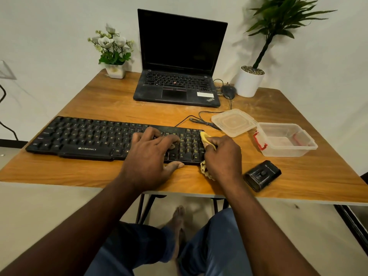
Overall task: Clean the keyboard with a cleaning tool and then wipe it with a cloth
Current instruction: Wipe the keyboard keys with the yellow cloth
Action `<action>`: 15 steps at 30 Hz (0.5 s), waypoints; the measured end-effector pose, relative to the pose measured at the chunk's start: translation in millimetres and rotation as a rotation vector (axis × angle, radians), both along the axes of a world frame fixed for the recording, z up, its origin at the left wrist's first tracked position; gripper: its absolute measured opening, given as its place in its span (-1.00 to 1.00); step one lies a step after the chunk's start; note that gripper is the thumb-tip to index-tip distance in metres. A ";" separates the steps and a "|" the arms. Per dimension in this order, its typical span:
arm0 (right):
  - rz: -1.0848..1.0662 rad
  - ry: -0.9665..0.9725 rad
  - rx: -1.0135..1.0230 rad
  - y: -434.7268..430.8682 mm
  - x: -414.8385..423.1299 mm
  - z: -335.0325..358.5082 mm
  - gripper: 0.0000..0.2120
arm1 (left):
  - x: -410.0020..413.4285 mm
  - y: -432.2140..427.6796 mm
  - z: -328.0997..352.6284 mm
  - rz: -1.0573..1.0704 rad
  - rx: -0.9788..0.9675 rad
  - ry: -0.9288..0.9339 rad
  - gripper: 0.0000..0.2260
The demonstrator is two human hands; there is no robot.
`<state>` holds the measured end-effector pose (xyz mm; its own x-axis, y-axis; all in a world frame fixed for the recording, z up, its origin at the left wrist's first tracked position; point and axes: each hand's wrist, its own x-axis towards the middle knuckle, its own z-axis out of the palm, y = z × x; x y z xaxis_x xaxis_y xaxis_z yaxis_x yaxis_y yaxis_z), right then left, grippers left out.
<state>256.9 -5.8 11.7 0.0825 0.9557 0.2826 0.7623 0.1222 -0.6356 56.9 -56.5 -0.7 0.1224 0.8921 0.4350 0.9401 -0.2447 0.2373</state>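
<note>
Your clear tub [282, 151] stands open at the right of the worktop [111, 104], its lid [233, 122] lying just beside it. The keyboard [89, 136] runs left to right near the front edge, number pad toward the tub. Your left hand [151, 156] lies palm down on the keys, fingers spread; your right hand [223, 154] curls its fingers round the yellow cloth [205, 136] at the keyboard's right end

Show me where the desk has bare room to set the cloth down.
Bare wood lies between the keyboard and the laptop, and left of the laptop toward the flower pot. The right side is crowded: lid, container, black device.
</note>
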 end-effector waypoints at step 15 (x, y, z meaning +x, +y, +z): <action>0.106 -0.051 0.099 -62.3 13.6 -14.0 -0.70 | 0.7 0.9 -3.1 0.006 0.025 -0.028 -0.45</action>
